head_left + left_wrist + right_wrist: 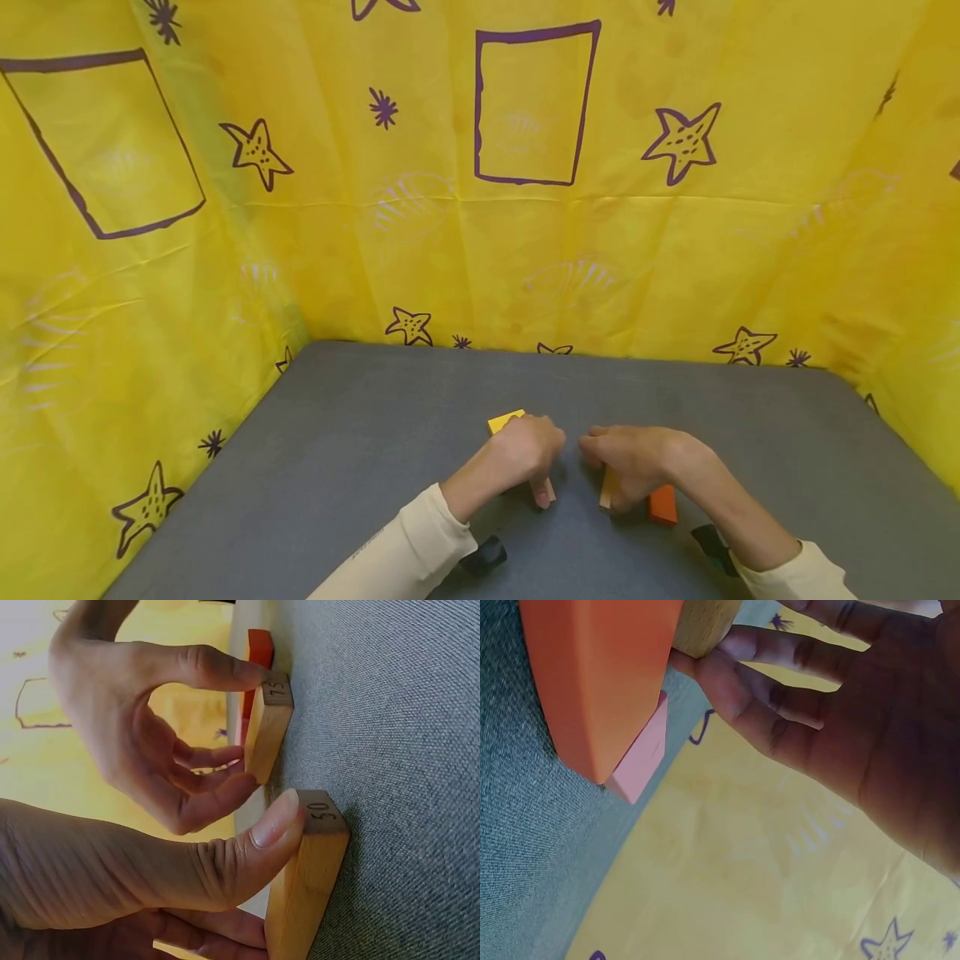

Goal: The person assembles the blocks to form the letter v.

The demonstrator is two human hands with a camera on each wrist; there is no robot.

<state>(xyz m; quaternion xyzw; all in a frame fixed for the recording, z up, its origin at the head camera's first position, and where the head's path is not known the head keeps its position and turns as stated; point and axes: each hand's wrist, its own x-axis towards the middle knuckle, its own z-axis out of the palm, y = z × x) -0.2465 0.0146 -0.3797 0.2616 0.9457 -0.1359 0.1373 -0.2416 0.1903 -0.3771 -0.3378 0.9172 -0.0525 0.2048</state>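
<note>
My left hand (525, 450) grips a plain wooden block (307, 877) by its ends, with the thumb against the end marked 50. Across from it, my right hand (637, 458) holds a second wooden block (268, 735) between thumb and fingers; its end mark looks like 75. Both blocks lie low at the grey tabletop, a gap between them. Just right of the right hand is an orange block (662, 506), and a pink block (641, 754) shows beyond it in the right wrist view. A yellow block (504, 422) lies beyond the left hand, partly covered by it.
The grey cloth-like tabletop (360, 442) runs back to yellow curtains (450, 250) printed with purple stars and frames, which close in the back and sides. Dark wrist-worn devices (485, 557) show beside both forearms.
</note>
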